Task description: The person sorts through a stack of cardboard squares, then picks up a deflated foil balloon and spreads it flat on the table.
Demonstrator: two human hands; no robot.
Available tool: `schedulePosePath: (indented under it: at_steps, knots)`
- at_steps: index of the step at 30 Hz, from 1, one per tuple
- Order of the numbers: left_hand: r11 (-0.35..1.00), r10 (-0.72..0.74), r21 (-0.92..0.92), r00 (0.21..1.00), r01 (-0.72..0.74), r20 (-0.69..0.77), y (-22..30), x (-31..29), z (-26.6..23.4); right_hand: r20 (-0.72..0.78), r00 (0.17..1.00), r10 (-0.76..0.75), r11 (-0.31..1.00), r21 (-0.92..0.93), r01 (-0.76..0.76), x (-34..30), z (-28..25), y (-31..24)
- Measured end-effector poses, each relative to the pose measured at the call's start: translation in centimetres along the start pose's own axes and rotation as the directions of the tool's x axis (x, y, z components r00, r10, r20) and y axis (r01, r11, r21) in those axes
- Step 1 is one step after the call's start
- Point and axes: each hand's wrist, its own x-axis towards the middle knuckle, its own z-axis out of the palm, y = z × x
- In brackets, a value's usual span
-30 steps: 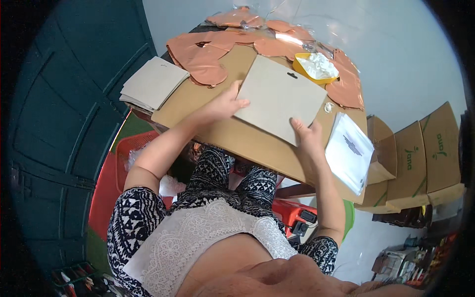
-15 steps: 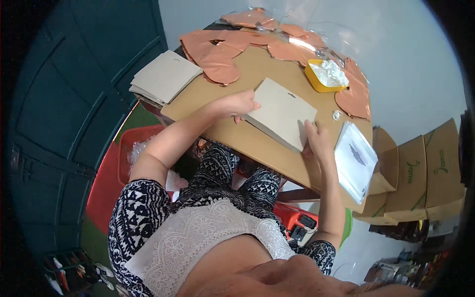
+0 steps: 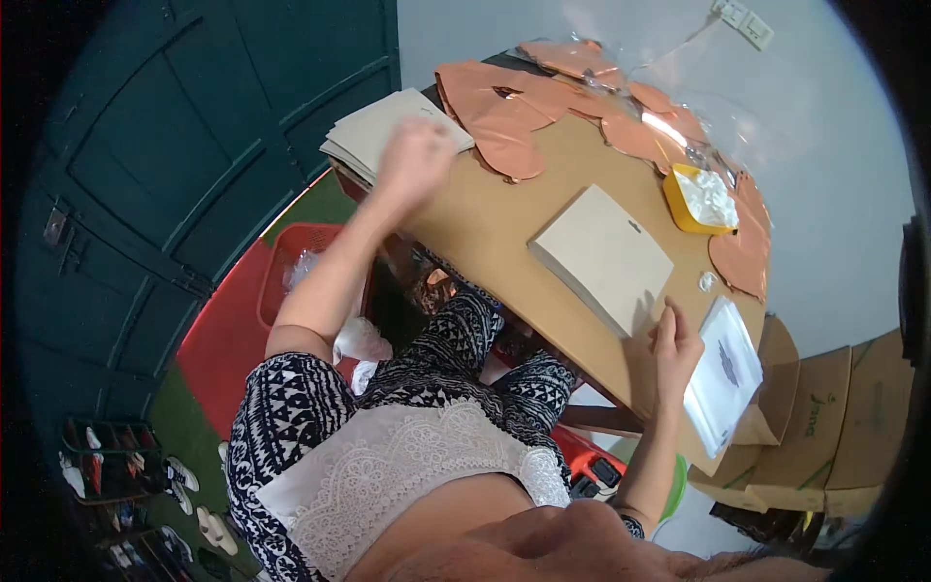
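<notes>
You sat at a brown-topped table [image 3: 495, 213], seen from above through a wide round lens, in black-and-white patterned clothes [image 3: 441, 349] with a white lace panel across the front. A thick beige slab [image 3: 601, 257] with a dark slot near its far edge lay flat on the tabletop, at a slant, between your two hands; whether it was a squared stack of cards or one solid piece could not be told.

Your left hand [image 3: 419, 160] hung over the near right part of a loose pile of beige cards [image 3: 373, 126] at the table's left end. It was blurred, its fingers seemingly curled; whether they held or touched anything could not be told. Your right hand [image 3: 675, 339] was raised just beside the slab's right side, apart from it, with the fingers loosely bent and slightly parted.

Right of that hand lay a stack of white packets [image 3: 722, 373] with a dark printed mark. Beyond the slab stood a yellow container [image 3: 682, 206] filled with crumpled white material [image 3: 715, 200], and a small white scrap [image 3: 707, 281] lay nearer you. Flat orange shapes [image 3: 509, 141], some under clear plastic, lined the far edge. Cardboard boxes [image 3: 815, 427] stood at the right, a dark green door [image 3: 194, 126] at the left.
</notes>
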Motion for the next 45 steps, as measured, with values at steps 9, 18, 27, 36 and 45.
schedulePosePath:
  at_steps: [9, 18, 27, 36, 45]
  knots:
    - [0.762, -0.597, 0.383, 0.795, 0.521, 0.107, -20.2, 7.7, -6.6, -0.035, 0.999, 0.017, 0.977, 0.212, -0.009, -0.4, 0.2, 2.3]
    - [0.589, -0.689, 0.110, 0.427, 0.800, 0.586, -19.9, 9.1, -6.8, -0.078, 0.997, 0.010, 0.961, 0.277, 0.012, -0.7, 0.6, 3.2]
    - [0.534, -0.633, 0.066, 0.347, 0.843, 0.692, -22.2, 9.9, -5.9, -0.091, 0.996, 0.013, 0.962, 0.274, 0.012, -0.7, 0.8, 3.0]
    - [0.629, -0.550, 0.087, 0.363, 0.773, 0.752, -17.5, 11.4, -7.5, -0.103, 0.994, 0.017, 0.960, 0.279, 0.013, -0.9, 0.7, 3.2]
    - [0.622, -0.510, -0.034, 0.437, 0.783, 0.741, -20.4, 10.4, -7.7, -0.133, 0.990, -0.040, 0.972, 0.223, 0.070, -0.8, 0.5, 3.1]
